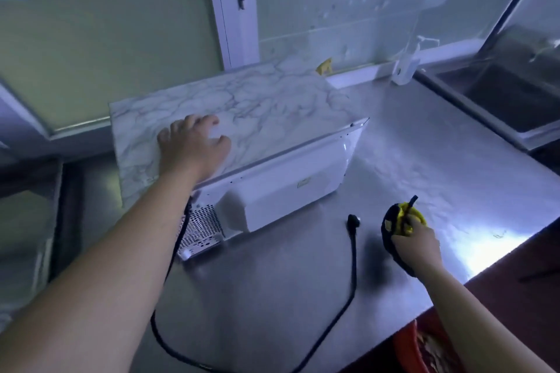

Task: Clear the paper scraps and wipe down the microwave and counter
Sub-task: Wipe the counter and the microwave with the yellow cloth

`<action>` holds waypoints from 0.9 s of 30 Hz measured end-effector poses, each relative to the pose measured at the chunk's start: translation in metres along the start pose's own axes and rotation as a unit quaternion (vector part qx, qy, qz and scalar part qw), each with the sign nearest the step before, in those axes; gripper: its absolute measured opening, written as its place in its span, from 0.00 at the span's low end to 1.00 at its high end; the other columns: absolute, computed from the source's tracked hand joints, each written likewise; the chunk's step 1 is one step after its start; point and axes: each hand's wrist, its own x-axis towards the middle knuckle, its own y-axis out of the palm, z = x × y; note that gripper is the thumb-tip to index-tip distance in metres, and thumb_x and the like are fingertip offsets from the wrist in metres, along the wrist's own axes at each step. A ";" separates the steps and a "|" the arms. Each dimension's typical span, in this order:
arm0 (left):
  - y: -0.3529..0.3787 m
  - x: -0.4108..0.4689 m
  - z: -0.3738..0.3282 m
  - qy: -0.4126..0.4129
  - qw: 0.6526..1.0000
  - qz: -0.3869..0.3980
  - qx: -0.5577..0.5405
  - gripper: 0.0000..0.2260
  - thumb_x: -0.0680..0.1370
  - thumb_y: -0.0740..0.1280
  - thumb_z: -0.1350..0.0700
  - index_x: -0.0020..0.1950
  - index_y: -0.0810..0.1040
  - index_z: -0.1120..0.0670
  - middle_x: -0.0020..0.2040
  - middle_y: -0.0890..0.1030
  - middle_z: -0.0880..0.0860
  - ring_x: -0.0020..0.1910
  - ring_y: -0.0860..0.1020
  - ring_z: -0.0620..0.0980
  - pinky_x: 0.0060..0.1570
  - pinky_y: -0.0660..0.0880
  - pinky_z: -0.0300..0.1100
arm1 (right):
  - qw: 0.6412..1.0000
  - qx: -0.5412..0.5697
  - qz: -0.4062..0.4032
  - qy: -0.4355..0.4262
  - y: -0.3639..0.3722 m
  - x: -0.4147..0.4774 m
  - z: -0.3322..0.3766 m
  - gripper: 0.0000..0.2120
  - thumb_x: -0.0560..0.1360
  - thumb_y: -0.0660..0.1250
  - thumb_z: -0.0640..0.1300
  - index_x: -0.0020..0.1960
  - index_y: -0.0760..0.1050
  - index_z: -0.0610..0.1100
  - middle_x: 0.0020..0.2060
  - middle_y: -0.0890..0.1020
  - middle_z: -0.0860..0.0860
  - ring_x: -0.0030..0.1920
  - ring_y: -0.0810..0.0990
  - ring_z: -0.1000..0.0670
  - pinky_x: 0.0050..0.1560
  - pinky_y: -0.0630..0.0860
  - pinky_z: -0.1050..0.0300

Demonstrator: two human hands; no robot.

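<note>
Stainless-steel counter (394, 160), seen from above, with a sink (500, 100) set in at the far right and a pale cabinet door at the far left. The microwave (288, 179) stands on the left half of the counter, turned so that its white back panel faces the near side. Its top carries a grey-veined marbled sheet (257, 106), and a perforated vent grille (200, 230) shows at the near left corner. A black power cord (353, 266) leaves the back near the grille, loops across the near counter and ends in a plug (353, 219) lying loose on the steel.

The left arm reaches forward from the near left. The left hand (194, 145) lies palm down on the near left part of the marbled top, its grip relaxed, with the fingers loosely bent and the fingertips touching the sheet.

The right arm enters from the near right. The right hand (419, 247) is just over the counter, to the right of the plug and apart from the microwave. Its grip is closed tightly round a bunched black-and-yellow cloth (394, 221).

A red tub (406, 342) sits below the counter's near right edge.
</note>
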 end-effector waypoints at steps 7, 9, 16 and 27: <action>-0.001 -0.010 -0.011 -0.055 0.998 -0.007 0.010 0.25 0.77 0.56 0.40 0.72 0.70 0.45 0.75 0.70 0.49 0.72 0.68 0.54 0.70 0.62 0.52 | 0.991 0.062 0.043 -0.108 -0.010 0.038 0.016 0.16 0.75 0.68 0.44 0.62 0.78 0.44 0.63 0.77 0.42 0.58 0.76 0.40 0.59 0.72 0.48; 0.002 -0.018 -0.017 -0.112 0.993 0.004 0.024 0.25 0.80 0.54 0.39 0.76 0.65 0.43 0.79 0.63 0.50 0.76 0.62 0.53 0.73 0.58 0.54 | 0.966 0.158 0.000 -0.205 -0.025 0.037 0.051 0.12 0.76 0.67 0.40 0.60 0.80 0.44 0.57 0.79 0.51 0.56 0.78 0.43 0.58 0.71 0.54; 0.017 -0.043 -0.049 -0.240 0.969 0.010 0.056 0.26 0.81 0.44 0.40 0.80 0.50 0.38 0.82 0.50 0.45 0.80 0.50 0.50 0.77 0.47 0.56 | 0.844 0.242 -0.004 -0.479 -0.050 0.039 0.203 0.19 0.75 0.66 0.41 0.66 0.76 0.47 0.62 0.78 0.57 0.65 0.73 0.55 0.63 0.68 0.64; 0.022 -0.044 -0.051 -0.245 0.965 -0.030 0.084 0.33 0.74 0.36 0.37 0.79 0.53 0.38 0.81 0.54 0.45 0.79 0.52 0.50 0.76 0.49 0.55 | 0.842 -0.165 0.048 -0.511 0.014 0.141 0.353 0.31 0.78 0.57 0.64 0.74 0.66 0.48 0.75 0.66 0.46 0.77 0.58 0.47 0.74 0.56 0.43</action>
